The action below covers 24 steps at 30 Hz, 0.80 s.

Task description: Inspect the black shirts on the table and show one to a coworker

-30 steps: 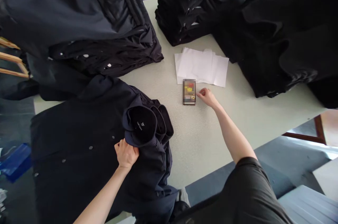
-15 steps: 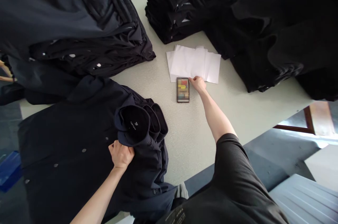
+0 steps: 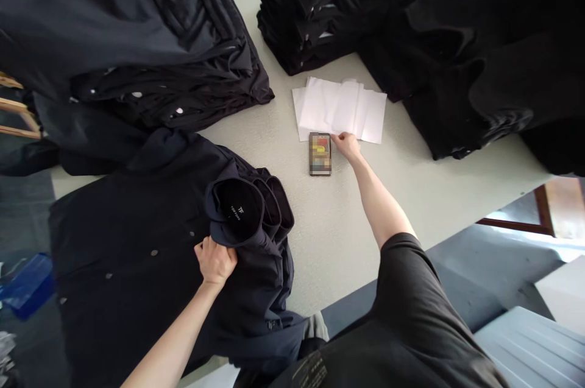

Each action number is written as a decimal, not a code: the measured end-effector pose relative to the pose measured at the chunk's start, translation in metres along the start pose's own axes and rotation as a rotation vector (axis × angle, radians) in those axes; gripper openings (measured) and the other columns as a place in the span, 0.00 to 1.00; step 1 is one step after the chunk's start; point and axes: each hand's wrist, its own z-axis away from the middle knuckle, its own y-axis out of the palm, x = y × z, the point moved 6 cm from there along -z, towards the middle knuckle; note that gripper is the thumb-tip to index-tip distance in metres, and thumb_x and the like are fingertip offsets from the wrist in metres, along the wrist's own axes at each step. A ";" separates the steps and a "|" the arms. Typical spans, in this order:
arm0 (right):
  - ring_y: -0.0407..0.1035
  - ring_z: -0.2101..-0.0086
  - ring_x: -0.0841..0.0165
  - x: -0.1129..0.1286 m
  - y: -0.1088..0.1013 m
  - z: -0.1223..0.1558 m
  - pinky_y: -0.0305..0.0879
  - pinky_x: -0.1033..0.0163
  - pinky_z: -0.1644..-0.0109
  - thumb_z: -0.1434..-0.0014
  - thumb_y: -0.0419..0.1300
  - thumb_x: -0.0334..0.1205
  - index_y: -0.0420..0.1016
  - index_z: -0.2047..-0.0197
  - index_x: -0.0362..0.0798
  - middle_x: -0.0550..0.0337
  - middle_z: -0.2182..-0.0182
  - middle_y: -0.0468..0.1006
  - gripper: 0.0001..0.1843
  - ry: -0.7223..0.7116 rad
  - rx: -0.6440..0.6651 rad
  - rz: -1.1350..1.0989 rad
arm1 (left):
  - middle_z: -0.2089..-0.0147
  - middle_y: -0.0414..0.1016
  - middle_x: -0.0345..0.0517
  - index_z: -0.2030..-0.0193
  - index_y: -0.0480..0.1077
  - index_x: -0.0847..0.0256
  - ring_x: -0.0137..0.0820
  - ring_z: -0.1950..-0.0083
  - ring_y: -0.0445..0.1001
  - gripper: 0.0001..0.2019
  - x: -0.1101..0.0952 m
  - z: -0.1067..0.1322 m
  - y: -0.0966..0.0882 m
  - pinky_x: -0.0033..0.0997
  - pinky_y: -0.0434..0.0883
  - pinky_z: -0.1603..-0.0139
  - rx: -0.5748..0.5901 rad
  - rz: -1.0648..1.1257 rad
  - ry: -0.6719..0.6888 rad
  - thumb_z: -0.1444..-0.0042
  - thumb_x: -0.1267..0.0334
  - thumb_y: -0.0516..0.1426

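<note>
One navy button-front garment, rolled collar with white-printed label, lying on pale grey table. Left hand at lower left, fingers curled round garment fold below collar. Right hand stretched forward, fingers bunched narrow at lower edge of loose white paper sheets; pinch or mere touch hard to tell. One rectangular phone, screen pixelated, just beside right hand. About three stacks of dark folded clothing around table; sheet count unclear.
</note>
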 end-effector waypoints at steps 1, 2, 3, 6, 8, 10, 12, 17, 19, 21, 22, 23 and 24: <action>0.72 0.49 0.55 -0.001 0.000 0.003 0.65 0.50 0.42 0.35 0.55 0.57 0.78 0.56 0.49 0.48 0.50 0.79 0.21 -0.020 0.002 0.003 | 0.60 0.74 0.61 0.62 0.74 0.66 0.52 0.55 0.69 0.13 -0.001 0.000 -0.001 0.48 0.61 0.52 -0.001 0.000 0.001 0.42 0.65 0.50; 0.71 0.49 0.56 -0.003 0.000 0.006 0.65 0.52 0.42 0.35 0.55 0.55 0.78 0.56 0.49 0.48 0.50 0.78 0.19 -0.040 0.005 0.007 | 0.60 0.74 0.61 0.61 0.75 0.66 0.52 0.55 0.69 0.13 -0.001 0.000 -0.002 0.48 0.61 0.52 -0.001 0.001 0.000 0.42 0.65 0.50; 0.71 0.49 0.57 -0.004 0.000 0.010 0.65 0.53 0.42 0.35 0.56 0.54 0.77 0.56 0.49 0.48 0.50 0.78 0.18 -0.058 0.008 0.010 | 0.59 0.74 0.61 0.60 0.75 0.67 0.52 0.55 0.69 0.13 -0.002 0.000 -0.003 0.48 0.61 0.52 0.000 0.005 0.001 0.42 0.65 0.50; 0.72 0.52 0.59 -0.009 0.004 0.019 0.65 0.55 0.44 0.35 0.56 0.51 0.77 0.56 0.48 0.48 0.52 0.78 0.17 -0.094 0.025 0.018 | 0.59 0.74 0.61 0.59 0.75 0.67 0.51 0.54 0.69 0.13 -0.002 0.000 -0.005 0.48 0.61 0.52 0.003 0.015 -0.005 0.42 0.65 0.51; 0.72 0.53 0.59 -0.012 0.008 0.024 0.66 0.56 0.45 0.35 0.57 0.51 0.77 0.57 0.47 0.48 0.54 0.78 0.16 -0.110 0.038 0.023 | 0.60 0.74 0.60 0.59 0.75 0.67 0.51 0.55 0.69 0.13 -0.002 -0.001 -0.006 0.48 0.61 0.52 0.005 0.019 -0.010 0.43 0.65 0.51; 0.72 0.53 0.60 -0.013 0.011 0.027 0.65 0.57 0.45 0.36 0.59 0.50 0.77 0.58 0.47 0.49 0.55 0.77 0.15 -0.126 0.047 0.031 | 0.60 0.74 0.60 0.60 0.74 0.66 0.52 0.55 0.69 0.12 -0.002 0.000 -0.007 0.48 0.61 0.52 0.006 0.019 -0.011 0.43 0.66 0.51; 0.71 0.53 0.60 -0.013 0.013 0.029 0.65 0.58 0.45 0.36 0.59 0.49 0.77 0.59 0.47 0.49 0.56 0.77 0.14 -0.137 0.051 0.040 | 0.60 0.74 0.60 0.61 0.74 0.66 0.51 0.55 0.69 0.12 -0.003 0.000 -0.008 0.48 0.61 0.52 0.005 0.017 -0.008 0.43 0.66 0.51; 0.70 0.52 0.61 -0.012 0.012 0.032 0.65 0.58 0.44 0.35 0.58 0.49 0.77 0.58 0.47 0.50 0.56 0.76 0.14 -0.149 0.054 0.059 | 0.61 0.74 0.59 0.58 0.74 0.67 0.50 0.55 0.69 0.13 -0.004 0.000 -0.011 0.47 0.62 0.53 -0.009 -0.002 -0.003 0.42 0.66 0.51; 0.70 0.52 0.60 -0.011 0.011 0.033 0.65 0.58 0.44 0.35 0.58 0.50 0.77 0.57 0.47 0.50 0.55 0.76 0.15 -0.148 0.056 0.064 | 0.61 0.74 0.59 0.59 0.74 0.67 0.50 0.56 0.70 0.12 -0.004 0.000 -0.011 0.47 0.62 0.53 -0.015 -0.005 0.000 0.43 0.66 0.51; 0.71 0.52 0.60 -0.011 0.010 0.033 0.66 0.57 0.45 0.35 0.58 0.50 0.77 0.57 0.47 0.49 0.54 0.76 0.15 -0.141 0.055 0.067 | 0.61 0.74 0.59 0.59 0.74 0.67 0.50 0.55 0.70 0.12 -0.004 0.000 -0.011 0.47 0.62 0.53 -0.020 -0.005 0.001 0.43 0.66 0.51; 0.71 0.53 0.60 -0.011 0.010 0.034 0.66 0.57 0.45 0.35 0.58 0.50 0.77 0.56 0.47 0.48 0.54 0.75 0.16 -0.135 0.052 0.069 | 0.61 0.74 0.59 0.59 0.74 0.67 0.50 0.55 0.70 0.12 -0.004 0.000 -0.011 0.47 0.62 0.53 -0.020 -0.003 0.002 0.43 0.66 0.51; 0.71 0.53 0.59 -0.012 0.010 0.034 0.66 0.56 0.45 0.35 0.58 0.51 0.77 0.56 0.47 0.48 0.53 0.75 0.16 -0.128 0.049 0.071 | 0.61 0.74 0.59 0.59 0.74 0.67 0.51 0.55 0.70 0.12 -0.004 0.000 -0.011 0.47 0.62 0.53 -0.019 0.000 0.003 0.43 0.66 0.51; 0.71 0.53 0.59 -0.012 0.011 0.034 0.66 0.55 0.45 0.35 0.58 0.51 0.77 0.55 0.47 0.47 0.52 0.75 0.16 -0.122 0.046 0.072 | 0.61 0.74 0.59 0.59 0.74 0.67 0.51 0.55 0.70 0.12 -0.004 0.000 -0.011 0.48 0.62 0.52 -0.017 0.003 0.003 0.43 0.66 0.51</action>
